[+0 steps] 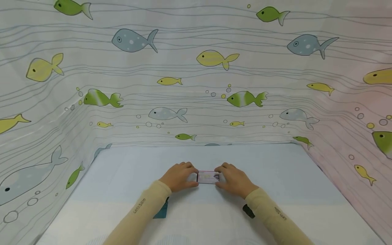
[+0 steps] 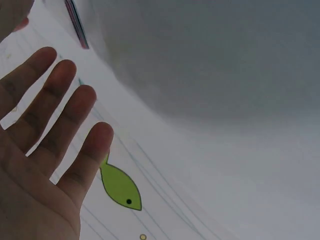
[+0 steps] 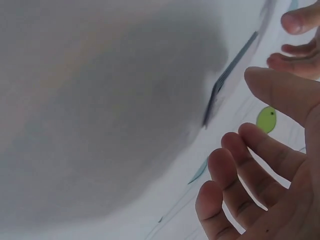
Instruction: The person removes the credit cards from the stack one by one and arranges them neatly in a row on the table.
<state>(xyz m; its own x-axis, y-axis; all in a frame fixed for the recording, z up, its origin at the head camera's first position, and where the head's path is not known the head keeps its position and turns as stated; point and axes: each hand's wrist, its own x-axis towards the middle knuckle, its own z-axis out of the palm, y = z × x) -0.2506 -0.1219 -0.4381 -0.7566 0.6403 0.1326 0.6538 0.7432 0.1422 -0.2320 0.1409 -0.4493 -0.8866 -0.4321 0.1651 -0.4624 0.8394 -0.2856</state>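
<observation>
A small flat rectangular thing (image 1: 208, 177), pale pink and white with a dark picture at its right end, lies on the white surface. Its thin, dark, layered edge (image 3: 232, 67) shows in the right wrist view. On its left side is my left hand (image 1: 181, 177), thumb and fingertips around the near and far corners. My right hand (image 1: 234, 179) frames the other end the same way. Both wrist views show relaxed, spread fingers (image 2: 75, 112) with nothing between them; the layered thing lies beyond the fingertips.
Fish-printed cloth (image 1: 190, 98) walls the surface (image 1: 260, 163) at the back and both sides. A teal piece (image 1: 161, 211) shows under the left forearm, and a black piece (image 1: 248, 211) beside the right one. Cream sleeves (image 1: 137, 214) cover both forearms.
</observation>
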